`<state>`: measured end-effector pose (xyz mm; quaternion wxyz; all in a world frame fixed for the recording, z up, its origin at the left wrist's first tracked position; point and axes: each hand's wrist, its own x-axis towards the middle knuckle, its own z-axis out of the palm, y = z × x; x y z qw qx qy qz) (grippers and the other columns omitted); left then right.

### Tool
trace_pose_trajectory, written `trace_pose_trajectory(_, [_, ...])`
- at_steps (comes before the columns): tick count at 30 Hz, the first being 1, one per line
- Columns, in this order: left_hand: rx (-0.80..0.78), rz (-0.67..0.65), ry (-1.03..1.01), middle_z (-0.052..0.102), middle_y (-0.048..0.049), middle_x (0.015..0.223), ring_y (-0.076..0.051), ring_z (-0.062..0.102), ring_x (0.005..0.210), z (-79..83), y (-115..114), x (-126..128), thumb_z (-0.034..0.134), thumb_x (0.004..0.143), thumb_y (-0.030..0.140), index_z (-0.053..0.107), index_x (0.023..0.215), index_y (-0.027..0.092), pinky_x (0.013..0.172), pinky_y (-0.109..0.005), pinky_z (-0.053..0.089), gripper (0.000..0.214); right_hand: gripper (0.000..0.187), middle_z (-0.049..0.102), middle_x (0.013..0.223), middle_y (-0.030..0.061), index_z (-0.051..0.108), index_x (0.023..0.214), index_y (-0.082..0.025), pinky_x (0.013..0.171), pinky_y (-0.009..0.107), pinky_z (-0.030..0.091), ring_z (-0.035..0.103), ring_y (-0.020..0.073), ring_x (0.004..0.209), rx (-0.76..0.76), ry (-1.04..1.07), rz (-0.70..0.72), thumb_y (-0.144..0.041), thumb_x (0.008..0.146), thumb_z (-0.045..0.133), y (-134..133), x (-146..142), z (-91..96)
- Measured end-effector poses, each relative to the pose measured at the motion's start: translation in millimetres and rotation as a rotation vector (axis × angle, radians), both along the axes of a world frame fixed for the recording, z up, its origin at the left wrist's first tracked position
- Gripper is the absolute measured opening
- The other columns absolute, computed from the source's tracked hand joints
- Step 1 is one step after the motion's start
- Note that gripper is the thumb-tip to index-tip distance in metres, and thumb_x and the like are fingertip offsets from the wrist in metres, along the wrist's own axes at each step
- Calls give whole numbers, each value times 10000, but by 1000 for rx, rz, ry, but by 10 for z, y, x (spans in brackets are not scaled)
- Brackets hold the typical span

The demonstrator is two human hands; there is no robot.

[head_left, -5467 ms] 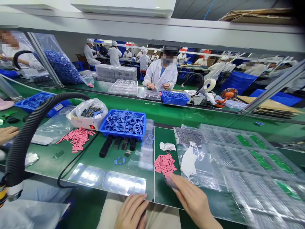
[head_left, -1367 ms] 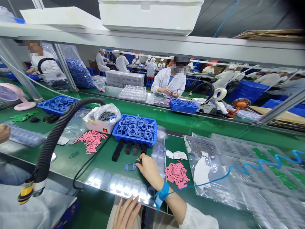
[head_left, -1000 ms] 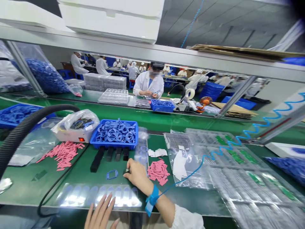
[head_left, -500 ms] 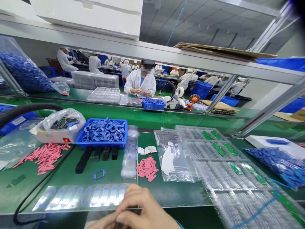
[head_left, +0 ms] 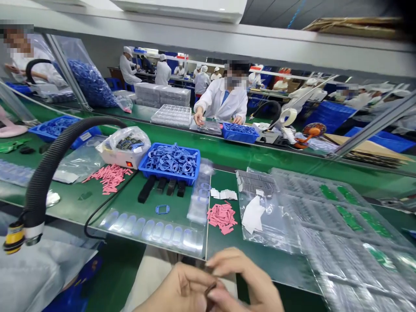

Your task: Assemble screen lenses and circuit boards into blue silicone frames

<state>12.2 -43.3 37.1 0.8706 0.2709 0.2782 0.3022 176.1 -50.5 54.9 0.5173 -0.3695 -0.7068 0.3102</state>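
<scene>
My left hand (head_left: 182, 288) and my right hand (head_left: 248, 277) meet below the bench's front edge. Their fingers pinch a small dark piece (head_left: 210, 287), mostly covered, so its kind cannot be made out. Just beyond lie a heap of pink strips (head_left: 222, 218) and a clear sheet of oval film pieces (head_left: 152, 229). A single blue plastic frame (head_left: 162, 209) rests on the green mat. Behind it, a blue tray (head_left: 169, 177) is heaped with more such frames, and black blocks (head_left: 164, 186) stand along its front.
Right of the hands, a clear blister tray (head_left: 308, 216) carries green circuit boards (head_left: 349, 218). A plastic bag (head_left: 269, 225) with white paper lies beside it. A black ribbed hose (head_left: 42, 169) arches over the left side. Across the bench, a person in white (head_left: 224, 102) works.
The view has swung left, bringing the ribbed hose and another worker into sight. My hands have come further into view, with the dark piece showing between the fingers.
</scene>
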Motion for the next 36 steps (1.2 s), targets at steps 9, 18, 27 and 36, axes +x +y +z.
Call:
trace_pose_trajectory(9, [186,89,38,763,-26,953,-144,692,829,111,17,63,735,675,484,729,1029,287,760,-226,528,405,151,547,734,28,599,827,-177,599,273,461,500,146,707,310,-312,-240,-32,790,612,9,120,158])
trace_pose_trajectory(18, [223,98,65,762,-29,852,-154,671,826,207,-19,96,728,686,484,733,1030,269,859,-286,516,406,133,547,728,23,605,816,-181,610,284,447,490,146,712,275,-321,-246,-48,809,609,10,157,114])
trace_pose_trajectory(27, [292,46,99,756,-54,879,-170,672,824,163,-39,87,680,722,520,715,1079,245,878,-314,506,453,123,548,697,14,613,798,-191,590,264,452,491,141,696,271,-307,-239,-71,823,605,-6,181,117])
trace_pose_trajectory(36, [479,16,228,752,-83,920,-177,677,831,-153,-159,84,586,804,524,648,1184,254,757,-262,526,470,111,542,675,7,584,769,-208,550,250,464,519,143,666,80,-241,-182,-181,876,583,-100,227,-169])
